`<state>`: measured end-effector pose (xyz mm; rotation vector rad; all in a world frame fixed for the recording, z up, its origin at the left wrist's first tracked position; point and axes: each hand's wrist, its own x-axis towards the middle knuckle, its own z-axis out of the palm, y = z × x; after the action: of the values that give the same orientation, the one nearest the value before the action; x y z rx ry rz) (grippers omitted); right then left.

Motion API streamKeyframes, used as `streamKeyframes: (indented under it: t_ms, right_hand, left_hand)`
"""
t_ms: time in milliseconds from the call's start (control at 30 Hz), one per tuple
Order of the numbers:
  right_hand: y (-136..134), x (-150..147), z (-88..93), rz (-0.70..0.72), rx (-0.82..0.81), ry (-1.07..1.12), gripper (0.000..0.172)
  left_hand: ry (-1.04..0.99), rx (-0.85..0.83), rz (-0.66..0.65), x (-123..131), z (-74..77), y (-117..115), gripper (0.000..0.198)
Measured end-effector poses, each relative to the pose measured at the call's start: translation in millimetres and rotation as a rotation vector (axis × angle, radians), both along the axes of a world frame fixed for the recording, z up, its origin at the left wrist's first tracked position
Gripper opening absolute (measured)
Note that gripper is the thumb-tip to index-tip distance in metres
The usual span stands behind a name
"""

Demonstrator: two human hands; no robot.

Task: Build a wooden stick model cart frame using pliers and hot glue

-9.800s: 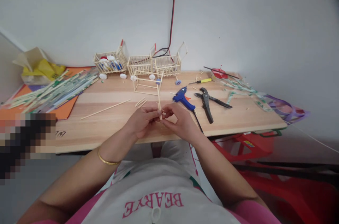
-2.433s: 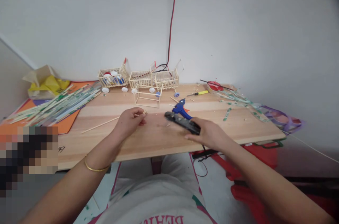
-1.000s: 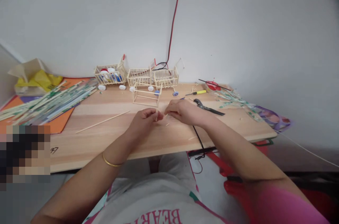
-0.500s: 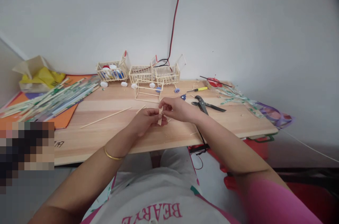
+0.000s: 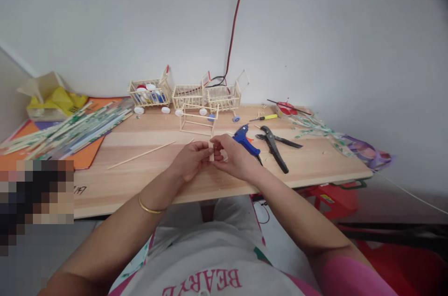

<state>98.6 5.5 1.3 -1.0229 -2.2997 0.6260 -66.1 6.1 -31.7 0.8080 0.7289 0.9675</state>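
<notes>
Between my two hands is a small bundle of short wooden sticks [image 5: 211, 152], held upright above the table's front part. My left hand [image 5: 192, 159] pinches the bundle from the left. My right hand [image 5: 234, 156] has its fingers closed around the bundle's other side. Just beyond them stands an open box frame made of thin sticks [image 5: 198, 125]. One long loose stick [image 5: 142, 155] lies to the left of my left hand. A blue glue gun [image 5: 247, 141] rests right beside my right hand, with black cutting pliers [image 5: 275, 146] farther right.
Several little stick-built carts [image 5: 150, 93] with round wheels line the wall. Wrapped sticks [image 5: 77, 132] pile on an orange sheet at left, near a yellow-wrapped tissue box [image 5: 56, 102]. A yellow-handled screwdriver [image 5: 269, 117], a red bowl [image 5: 287, 108] and torn wrappers [image 5: 315, 128] lie at right.
My right hand has come down and nearer along the bundle, its forearm swinging lower. The glue gun and the pliers' handle, covered by that arm before, now show. The view has shifted slightly.
</notes>
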Motion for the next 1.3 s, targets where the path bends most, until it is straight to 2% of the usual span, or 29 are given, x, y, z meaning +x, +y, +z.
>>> streamKeyframes:
  t_ms: [100,433,667,900,1000,1100,1200,1300]
  right_hand:
    - [1.7,-1.4,-2.8,-0.034,-0.039,0.048,0.047]
    - [-0.8,-6.7,-10.0,-0.102,-0.052,0.167,0.040]
    - [3.7,-5.5,-19.6,-0.076,-0.129,0.209,0.057]
    - [1.8,-9.3,-19.4,-0.124,-0.124,0.186,0.047]
    - [2.0,-8.6,-16.6,-0.090,-0.175,0.215,0.055]
    - [5.2,-4.1,-13.5,-0.066,-0.240,0.270,0.055]
    - [10.4,0.8,-13.9,-0.102,-0.277,0.330,0.033]
    - [13.4,3.0,-16.0,-0.117,-0.316,0.362,0.022]
  left_hand:
    - [0.035,0.033,0.007,-0.7,-0.3,-0.5,0.025]
    - [0.066,0.078,0.034,-0.4,-1.0,-0.1,0.023]
    - [0.075,0.042,0.091,0.7,5.6,-2.4,0.022]
    - [0.101,0.084,0.106,2.3,2.5,-1.5,0.021]
    - [0.147,0.103,0.094,1.5,4.3,-2.6,0.021]
    - [0.301,0.252,0.095,-0.9,8.0,-3.6,0.018]
    - [0.544,0.500,0.108,-3.3,9.4,-3.9,0.017]
    - [0.694,0.643,0.106,-3.8,7.1,-4.0,0.020]
